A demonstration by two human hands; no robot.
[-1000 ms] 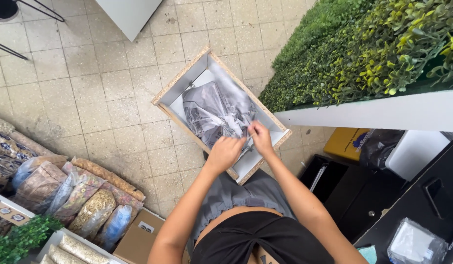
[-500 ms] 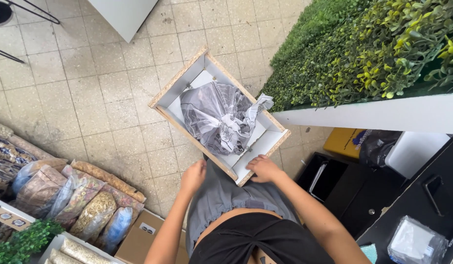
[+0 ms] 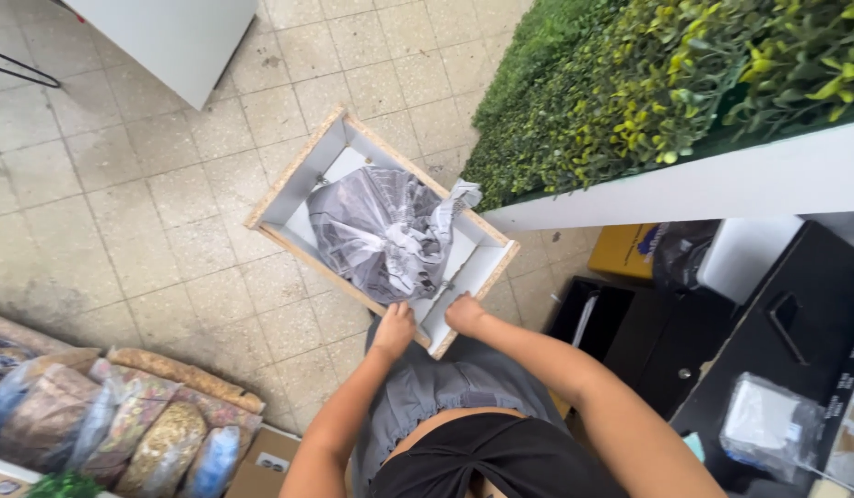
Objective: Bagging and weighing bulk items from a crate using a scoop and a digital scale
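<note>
Both hands have moved closer together on the near edge of the wooden box [image 3: 289, 189]. Left hand [image 3: 394, 329] and right hand [image 3: 464, 314] grip that edge. Inside the box, on the tiled floor [image 3: 123, 212], sits a tied grey plastic bag [image 3: 381, 231].

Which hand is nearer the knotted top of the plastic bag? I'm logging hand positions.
Right. The right hand grips the wooden box rim just below the plastic bag knot; the left hand holds the rim further left.
</note>
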